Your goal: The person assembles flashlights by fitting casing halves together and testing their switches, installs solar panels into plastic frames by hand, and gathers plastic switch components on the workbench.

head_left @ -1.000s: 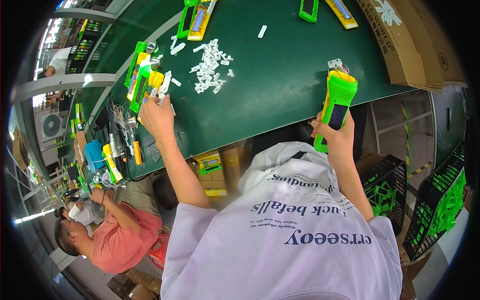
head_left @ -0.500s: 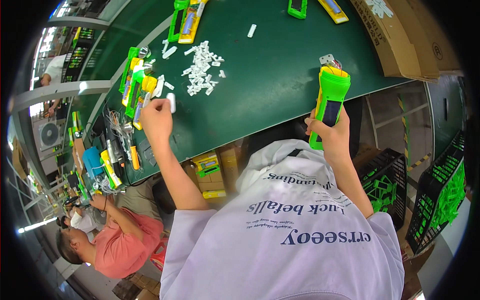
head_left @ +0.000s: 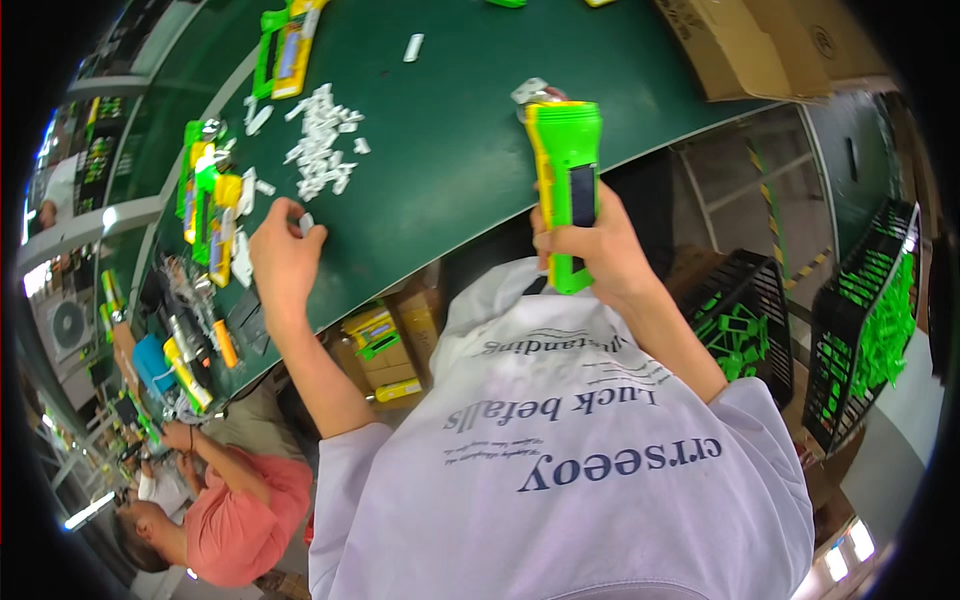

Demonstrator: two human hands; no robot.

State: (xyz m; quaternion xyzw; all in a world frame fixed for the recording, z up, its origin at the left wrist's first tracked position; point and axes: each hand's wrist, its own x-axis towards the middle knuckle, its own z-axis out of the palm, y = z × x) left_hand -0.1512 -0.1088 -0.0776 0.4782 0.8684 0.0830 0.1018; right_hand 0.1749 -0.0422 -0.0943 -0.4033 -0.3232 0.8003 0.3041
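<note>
Bench [head_left: 440, 150], green, runs 9 to 1 o'clock. Co-worker [head_left: 245, 520] in a red top at 7-8. Open carton [head_left: 735, 55] at 1-2. Black crates [head_left: 838, 340] at 3-4, past the bench edge, green parts [head_left: 885, 330] inside.

Part-built torches [head_left: 222, 195] clumped on the bench at 9-10, green and yellow shells.

Torch [head_left: 570, 140] at 1, head toward 12, tail toward the person. Right hand [head_left: 600, 245] is wrapped round its lower body, firm grip, thumb across the front. Dark panel [head_left: 582, 195] faces up; white plate [head_left: 530, 90] sticks out past the head.

Left hand [head_left: 290, 245] at 9-10, curled, thumb to fingertips, pinching a white piece [head_left: 306, 224]. White heap [head_left: 322, 140] at 10-11, near that hand, not touching.

Change vs half a second ago: left hand has come away from the clump toward 3, gap between hands is tighter. View also swung, so the bench slid toward 9. Upshot: both hands loaded, neither free; torch and piece well apart, no contact.
</note>
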